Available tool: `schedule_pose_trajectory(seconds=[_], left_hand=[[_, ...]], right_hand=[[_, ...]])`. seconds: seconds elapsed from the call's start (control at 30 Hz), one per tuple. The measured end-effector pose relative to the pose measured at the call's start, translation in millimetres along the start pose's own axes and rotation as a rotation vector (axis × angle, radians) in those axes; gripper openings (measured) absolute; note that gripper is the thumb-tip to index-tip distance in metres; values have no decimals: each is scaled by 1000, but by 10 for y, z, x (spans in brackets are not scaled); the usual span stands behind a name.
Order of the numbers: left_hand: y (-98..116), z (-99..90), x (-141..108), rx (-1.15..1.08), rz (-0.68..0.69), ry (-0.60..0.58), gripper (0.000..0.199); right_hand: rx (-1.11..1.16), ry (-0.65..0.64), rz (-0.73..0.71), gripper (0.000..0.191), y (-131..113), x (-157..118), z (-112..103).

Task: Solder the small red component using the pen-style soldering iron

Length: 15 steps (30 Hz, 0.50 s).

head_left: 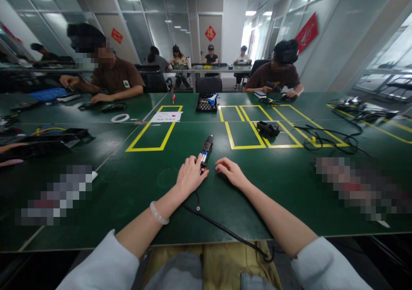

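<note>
A slim corded power tool (206, 150) lies on the green table in front of me, its black nose pointing away. A silver and blue motor part shows in its middle, and something red shows at its near end. My left hand (190, 175) grips that near end, with the index finger along the body and the thumb at the side; part of the tool is hidden under the hand. A black cord (225, 230) runs below my left hand and over the table edge. Just right of the tool, my right hand (231, 172) holds nothing, its fingers loosely bent and apart.
Yellow tape rectangles (144, 149) mark the table. A black plastic part (268, 129), a parts tray (206, 103), a white paper (166, 116), a tape roll (120, 118) and tangled black cables (341, 131) lie around. Two co-workers sit across; another person's hand is at far left.
</note>
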<state>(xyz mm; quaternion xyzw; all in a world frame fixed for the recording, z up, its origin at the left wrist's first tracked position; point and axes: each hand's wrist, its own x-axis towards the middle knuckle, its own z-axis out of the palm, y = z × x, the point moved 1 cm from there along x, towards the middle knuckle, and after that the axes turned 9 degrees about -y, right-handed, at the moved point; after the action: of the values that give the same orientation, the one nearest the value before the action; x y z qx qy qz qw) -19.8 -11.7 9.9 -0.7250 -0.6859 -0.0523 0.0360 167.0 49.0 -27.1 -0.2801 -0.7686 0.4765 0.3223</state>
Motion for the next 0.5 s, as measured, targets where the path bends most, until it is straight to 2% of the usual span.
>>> schedule_pose_trajectory(seconds=[0.1, 0.37, 0.5], left_hand=[[-365, -26, -29, 56, -55, -9, 65], [-1682, -81, -79, 159, -306, -118, 64], [-2244, -102, -104, 161, -416, -167, 63]], right_hand=[[-17, -14, 1, 23, -7, -4, -14], [-83, -51, 27, 22, -63, -32, -25], [-101, -62, 16, 22, -70, -30, -15]])
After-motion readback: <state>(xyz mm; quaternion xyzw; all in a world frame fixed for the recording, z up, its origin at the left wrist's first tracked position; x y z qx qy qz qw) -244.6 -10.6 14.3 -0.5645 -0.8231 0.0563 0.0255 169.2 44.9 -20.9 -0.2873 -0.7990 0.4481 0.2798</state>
